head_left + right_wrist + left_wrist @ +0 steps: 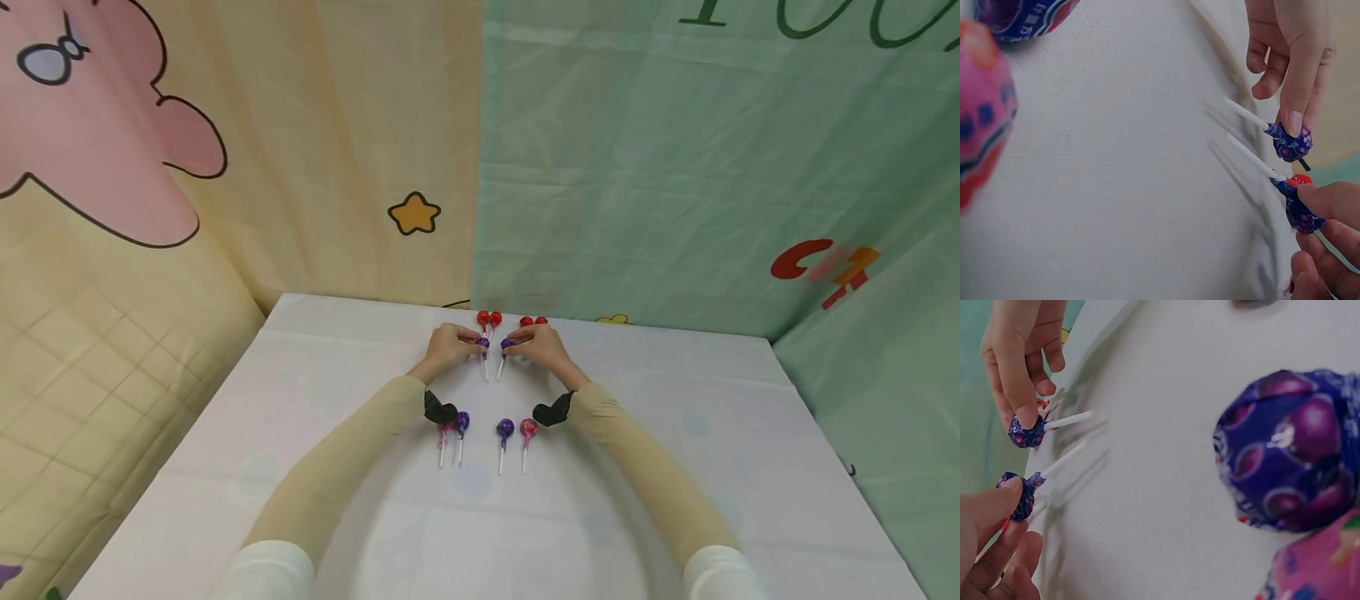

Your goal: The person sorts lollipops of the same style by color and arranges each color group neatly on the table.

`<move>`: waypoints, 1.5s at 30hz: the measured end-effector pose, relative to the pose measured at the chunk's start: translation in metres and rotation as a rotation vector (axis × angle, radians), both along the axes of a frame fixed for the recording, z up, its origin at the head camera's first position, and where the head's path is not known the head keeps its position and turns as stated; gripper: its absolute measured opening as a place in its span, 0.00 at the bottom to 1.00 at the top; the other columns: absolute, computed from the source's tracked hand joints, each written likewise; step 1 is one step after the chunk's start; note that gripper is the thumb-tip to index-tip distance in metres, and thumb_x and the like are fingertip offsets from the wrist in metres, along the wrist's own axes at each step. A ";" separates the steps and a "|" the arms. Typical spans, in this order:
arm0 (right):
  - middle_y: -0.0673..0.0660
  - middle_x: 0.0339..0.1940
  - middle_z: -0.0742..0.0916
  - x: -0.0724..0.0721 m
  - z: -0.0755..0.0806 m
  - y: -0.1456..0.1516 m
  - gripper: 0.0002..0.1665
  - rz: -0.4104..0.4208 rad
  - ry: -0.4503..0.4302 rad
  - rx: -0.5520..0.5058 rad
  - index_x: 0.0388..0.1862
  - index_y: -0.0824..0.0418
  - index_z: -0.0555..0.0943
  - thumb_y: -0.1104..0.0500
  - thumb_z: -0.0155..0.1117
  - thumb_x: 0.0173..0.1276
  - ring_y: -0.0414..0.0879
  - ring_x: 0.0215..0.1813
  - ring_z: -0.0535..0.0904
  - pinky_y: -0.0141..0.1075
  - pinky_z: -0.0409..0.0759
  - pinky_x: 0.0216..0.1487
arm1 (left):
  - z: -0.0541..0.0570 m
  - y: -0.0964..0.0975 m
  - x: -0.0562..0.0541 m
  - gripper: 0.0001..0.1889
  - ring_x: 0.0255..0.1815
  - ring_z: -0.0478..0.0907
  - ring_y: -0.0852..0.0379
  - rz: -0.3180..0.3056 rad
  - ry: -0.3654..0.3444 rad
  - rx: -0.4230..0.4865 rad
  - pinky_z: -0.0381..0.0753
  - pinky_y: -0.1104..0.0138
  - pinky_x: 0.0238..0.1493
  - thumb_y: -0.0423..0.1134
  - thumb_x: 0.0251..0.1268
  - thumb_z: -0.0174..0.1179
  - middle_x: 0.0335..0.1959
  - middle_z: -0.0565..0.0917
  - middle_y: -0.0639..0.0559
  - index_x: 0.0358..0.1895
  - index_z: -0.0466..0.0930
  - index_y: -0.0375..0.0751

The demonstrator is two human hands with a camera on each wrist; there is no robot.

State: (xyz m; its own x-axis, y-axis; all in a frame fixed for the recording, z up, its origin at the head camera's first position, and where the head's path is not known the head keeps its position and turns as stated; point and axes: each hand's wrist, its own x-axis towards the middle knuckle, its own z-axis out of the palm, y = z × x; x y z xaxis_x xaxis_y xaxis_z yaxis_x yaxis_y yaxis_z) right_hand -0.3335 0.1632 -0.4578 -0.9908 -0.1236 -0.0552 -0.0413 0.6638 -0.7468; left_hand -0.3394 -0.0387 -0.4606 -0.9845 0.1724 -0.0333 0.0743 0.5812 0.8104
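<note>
Toward the table's far edge, my left hand (447, 346) pinches a purple-wrapped lollipop (1025, 506) by its round head, white stick pointing back toward me. Beside it my right hand (543, 346) pinches another purple lollipop (1302, 215) the same way, a small gap between the two. Just behind the hands lie red lollipops, a pair on the left (496, 318) and a pair on the right (542, 321), the right pair partly hidden by the fingers. In the left wrist view the right hand (1019, 356) is seen above the left.
Nearer to me lie a purple lollipop (462, 421) beside a pink one (442, 437) on the left, and a purple (505, 428) beside a pink one (528, 427) on the right. The white table (465, 542) meets printed curtains (360, 167) at its back.
</note>
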 end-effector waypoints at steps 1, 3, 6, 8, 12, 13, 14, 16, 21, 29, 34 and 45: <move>0.60 0.42 0.89 -0.001 -0.001 -0.001 0.21 -0.001 -0.003 0.005 0.49 0.62 0.85 0.55 0.73 0.57 0.46 0.37 0.83 0.30 0.76 0.32 | -0.001 0.000 0.000 0.16 0.24 0.75 0.63 0.002 -0.007 -0.002 0.70 0.75 0.25 0.39 0.56 0.70 0.37 0.88 0.44 0.47 0.86 0.38; 0.60 0.42 0.89 -0.003 -0.003 -0.003 0.21 -0.009 -0.009 0.008 0.48 0.62 0.85 0.55 0.73 0.57 0.46 0.36 0.82 0.30 0.76 0.31 | -0.001 -0.001 0.000 0.16 0.22 0.74 0.62 0.004 -0.022 0.002 0.69 0.74 0.24 0.39 0.56 0.69 0.37 0.88 0.43 0.47 0.86 0.37; 0.60 0.41 0.89 -0.005 -0.004 -0.005 0.20 -0.015 -0.006 0.003 0.47 0.62 0.85 0.56 0.74 0.56 0.45 0.35 0.82 0.30 0.76 0.31 | -0.002 -0.001 -0.002 0.15 0.20 0.73 0.63 0.009 -0.031 -0.002 0.68 0.74 0.23 0.39 0.56 0.69 0.36 0.88 0.44 0.47 0.86 0.38; 0.60 0.41 0.88 -0.007 -0.005 -0.007 0.20 -0.016 -0.008 -0.005 0.47 0.62 0.86 0.56 0.74 0.56 0.45 0.34 0.81 0.30 0.76 0.31 | -0.003 -0.001 -0.003 0.15 0.20 0.72 0.63 0.016 -0.037 -0.007 0.68 0.74 0.23 0.39 0.56 0.69 0.36 0.88 0.44 0.46 0.86 0.38; 0.59 0.39 0.88 -0.008 -0.007 -0.010 0.19 -0.004 -0.004 -0.004 0.46 0.62 0.86 0.56 0.74 0.56 0.43 0.32 0.81 0.29 0.77 0.31 | -0.006 -0.001 -0.004 0.15 0.23 0.74 0.63 0.023 -0.045 -0.031 0.69 0.75 0.24 0.40 0.56 0.69 0.37 0.88 0.46 0.46 0.87 0.39; 0.59 0.39 0.88 -0.008 -0.007 -0.011 0.19 -0.002 -0.003 -0.004 0.46 0.63 0.86 0.56 0.74 0.56 0.43 0.32 0.81 0.29 0.77 0.31 | -0.006 -0.001 -0.004 0.15 0.24 0.75 0.63 0.024 -0.044 -0.037 0.70 0.75 0.25 0.41 0.56 0.69 0.37 0.89 0.46 0.46 0.87 0.39; 0.60 0.38 0.88 -0.008 -0.007 -0.012 0.19 0.001 0.002 -0.002 0.45 0.63 0.86 0.56 0.74 0.56 0.42 0.32 0.81 0.29 0.77 0.31 | -0.007 0.000 -0.004 0.15 0.26 0.76 0.63 0.026 -0.041 -0.044 0.70 0.75 0.26 0.41 0.57 0.69 0.38 0.89 0.46 0.46 0.87 0.39; 0.60 0.38 0.89 -0.008 -0.007 -0.014 0.19 0.007 0.012 0.003 0.45 0.64 0.86 0.57 0.74 0.56 0.43 0.32 0.81 0.30 0.77 0.31 | -0.007 0.000 -0.003 0.15 0.30 0.79 0.61 0.031 -0.036 -0.056 0.71 0.74 0.29 0.42 0.57 0.69 0.38 0.89 0.47 0.46 0.87 0.39; 0.60 0.38 0.89 -0.008 -0.008 -0.019 0.18 0.001 0.016 0.023 0.45 0.63 0.86 0.56 0.73 0.57 0.43 0.33 0.82 0.31 0.79 0.33 | -0.005 0.002 -0.001 0.15 0.38 0.81 0.56 0.047 -0.033 -0.076 0.72 0.71 0.36 0.42 0.58 0.68 0.39 0.89 0.47 0.46 0.87 0.39; 0.59 0.39 0.89 -0.008 -0.008 -0.024 0.18 -0.009 0.001 0.062 0.46 0.63 0.86 0.56 0.73 0.58 0.44 0.33 0.82 0.30 0.78 0.33 | -0.006 0.002 0.000 0.15 0.40 0.81 0.56 0.040 -0.023 -0.094 0.73 0.68 0.42 0.42 0.59 0.67 0.41 0.88 0.47 0.48 0.86 0.41; 0.59 0.39 0.89 -0.006 -0.008 -0.026 0.18 -0.020 -0.007 0.067 0.46 0.62 0.86 0.56 0.73 0.58 0.44 0.33 0.82 0.30 0.78 0.33 | -0.004 0.002 0.001 0.15 0.37 0.79 0.58 0.035 -0.041 -0.080 0.71 0.71 0.37 0.41 0.60 0.67 0.41 0.88 0.46 0.48 0.86 0.40; 0.58 0.39 0.87 -0.004 -0.007 -0.028 0.18 -0.044 -0.024 0.072 0.46 0.61 0.85 0.54 0.72 0.59 0.45 0.34 0.79 0.30 0.76 0.34 | -0.001 0.000 0.004 0.15 0.34 0.76 0.59 0.014 -0.065 -0.083 0.70 0.73 0.34 0.40 0.60 0.66 0.40 0.87 0.46 0.49 0.85 0.39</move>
State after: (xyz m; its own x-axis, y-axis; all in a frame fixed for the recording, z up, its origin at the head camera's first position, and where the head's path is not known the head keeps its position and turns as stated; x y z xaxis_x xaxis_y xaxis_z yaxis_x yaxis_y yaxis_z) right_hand -0.3370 0.1357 -0.4647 -0.9935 -0.0746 -0.0858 0.0063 0.7169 -0.6971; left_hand -0.3351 -0.0387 -0.4616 -0.9820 0.1530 -0.1103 0.0151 0.6468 0.7625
